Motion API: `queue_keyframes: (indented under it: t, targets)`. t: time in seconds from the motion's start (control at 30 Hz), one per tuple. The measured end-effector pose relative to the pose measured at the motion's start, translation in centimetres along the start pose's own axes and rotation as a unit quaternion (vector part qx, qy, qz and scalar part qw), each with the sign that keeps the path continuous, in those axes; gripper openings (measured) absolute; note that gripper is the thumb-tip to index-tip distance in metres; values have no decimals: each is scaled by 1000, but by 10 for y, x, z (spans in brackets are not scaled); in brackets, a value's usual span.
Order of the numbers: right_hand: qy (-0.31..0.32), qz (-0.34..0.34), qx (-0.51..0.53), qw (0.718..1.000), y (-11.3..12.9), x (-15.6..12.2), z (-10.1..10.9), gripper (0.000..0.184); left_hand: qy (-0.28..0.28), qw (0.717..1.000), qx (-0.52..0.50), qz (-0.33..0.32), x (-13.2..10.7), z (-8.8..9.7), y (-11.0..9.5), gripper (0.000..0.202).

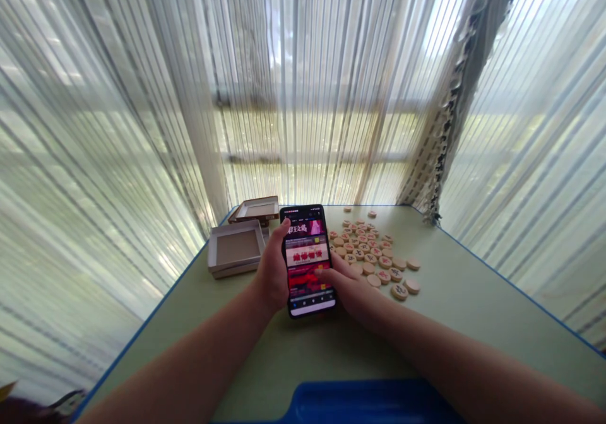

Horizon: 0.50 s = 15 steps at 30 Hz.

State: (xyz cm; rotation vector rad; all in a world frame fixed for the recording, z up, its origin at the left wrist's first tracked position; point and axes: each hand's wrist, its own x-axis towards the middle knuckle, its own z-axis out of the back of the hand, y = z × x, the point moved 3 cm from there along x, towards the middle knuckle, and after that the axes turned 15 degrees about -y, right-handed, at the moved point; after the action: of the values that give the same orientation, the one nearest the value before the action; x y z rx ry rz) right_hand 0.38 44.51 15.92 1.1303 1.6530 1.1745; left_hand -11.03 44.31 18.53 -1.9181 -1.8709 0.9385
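A black smartphone [307, 266] is held upright over the table, its lit screen showing red and pink banners with large characters. My left hand [273, 269] grips its left edge, the thumb lying along the upper side of the screen. On the other side, my right hand [355, 285] closes about the lower right edge with its thumb over the screen; the fingers behind the phone are hidden. Just beyond my right hand lie many round wooden Chinese chess pieces [370, 259], loosely scattered, with red or black characters on several of them.
An open shallow box [213, 259] stands left of the phone, and a second box part [259, 199] lies behind it. The pale green table [454, 298] has a blue edge. Sheer striped curtains [312, 127] hang around its far sides. A blue plastic surface [369, 402] is at the near edge.
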Motion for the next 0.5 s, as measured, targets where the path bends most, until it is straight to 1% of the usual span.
queue_keyframes:
  t: [0.07,0.13,0.23,0.37,0.5]
  targets:
    - [2,-1,-8,1000,-2,1,2,47,-12,1000,-1,-14,-2,-1,-1,39]
    - [25,10,-36,999,-3,1,3,53,-18,1000,-3,-21,-4,-3,-2,41]
    - [57,9,-52,997,-2,-2,5,61,-6,1000,-2,3,-6,-5,-2,46]
    - [40,-2,-57,998,-1,-3,7,57,2,1000,3,9,-5,-3,-2,42]
    - [42,2,-62,997,-1,-4,7,57,16,1000,12,7,-4,0,-1,41]
